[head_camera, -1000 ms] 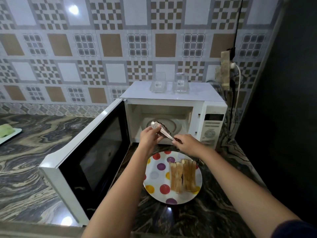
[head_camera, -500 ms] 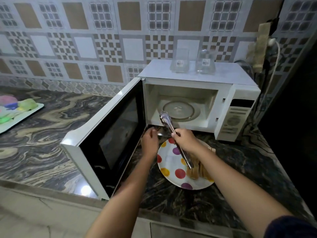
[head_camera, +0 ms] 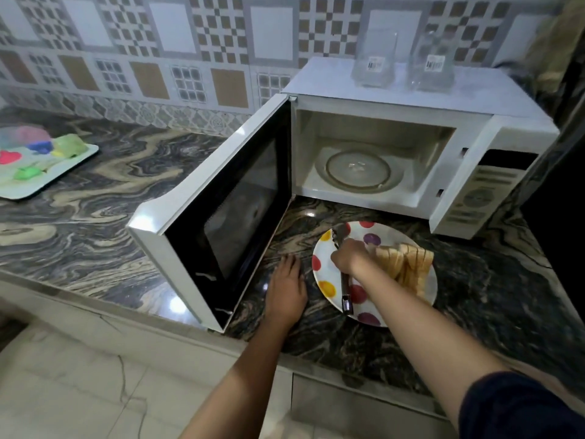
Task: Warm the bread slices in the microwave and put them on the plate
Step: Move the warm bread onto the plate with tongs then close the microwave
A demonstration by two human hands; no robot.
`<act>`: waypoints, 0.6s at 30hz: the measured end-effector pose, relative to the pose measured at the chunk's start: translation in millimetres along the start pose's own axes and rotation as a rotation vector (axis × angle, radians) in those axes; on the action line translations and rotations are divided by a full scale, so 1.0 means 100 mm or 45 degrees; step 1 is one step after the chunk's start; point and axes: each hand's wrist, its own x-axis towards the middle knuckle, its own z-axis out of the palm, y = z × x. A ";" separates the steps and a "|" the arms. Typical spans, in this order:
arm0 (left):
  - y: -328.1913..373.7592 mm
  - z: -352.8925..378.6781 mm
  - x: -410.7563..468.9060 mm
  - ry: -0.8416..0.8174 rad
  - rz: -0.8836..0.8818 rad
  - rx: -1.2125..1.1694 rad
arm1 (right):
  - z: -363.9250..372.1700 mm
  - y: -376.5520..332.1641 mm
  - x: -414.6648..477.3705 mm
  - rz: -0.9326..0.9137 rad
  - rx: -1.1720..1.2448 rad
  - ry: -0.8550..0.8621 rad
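Now, in the head view, the right hand [head_camera: 348,255] is closed around metal tongs [head_camera: 345,282] over the dotted plate [head_camera: 326,280]. Bread slices [head_camera: 406,264] stand together on the plate's right side. The left hand [head_camera: 286,289] lies flat and open on the tabletop [head_camera: 95,223], beside the plate. The microwave [head_camera: 443,99] is open, its turntable [head_camera: 359,171] bare.

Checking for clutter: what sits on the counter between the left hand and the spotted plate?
Nothing: in the head view only bare dark countertop separates the left hand from the spotted plate.
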 end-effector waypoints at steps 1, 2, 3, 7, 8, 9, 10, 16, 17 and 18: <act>-0.01 0.01 0.00 0.004 0.010 0.013 | 0.01 0.00 0.02 -0.007 -0.019 0.012; -0.01 0.03 0.00 0.013 0.023 0.025 | 0.02 -0.01 0.04 -0.008 -0.027 0.021; -0.01 0.03 0.00 0.015 0.030 0.033 | 0.01 -0.02 0.05 -0.013 -0.048 0.029; -0.03 0.04 -0.01 0.004 0.029 0.036 | -0.04 -0.03 0.08 -0.024 -0.171 0.065; -0.03 0.05 -0.01 0.003 0.029 0.034 | -0.05 -0.02 0.10 -0.027 -0.196 0.081; -0.03 0.05 -0.01 0.000 0.028 0.032 | -0.06 -0.02 0.11 -0.027 -0.225 0.096; -0.03 0.05 -0.01 -0.001 0.025 0.027 | -0.07 -0.03 0.12 -0.033 -0.259 0.113; -0.02 0.04 -0.02 0.006 0.021 0.006 | -0.08 -0.07 0.13 -0.072 -0.540 0.158; -0.02 0.03 -0.03 0.008 0.022 0.002 | -0.07 -0.08 0.13 -0.075 -0.578 0.160; -0.02 0.02 -0.03 0.007 0.024 0.000 | -0.07 -0.08 0.13 -0.080 -0.614 0.168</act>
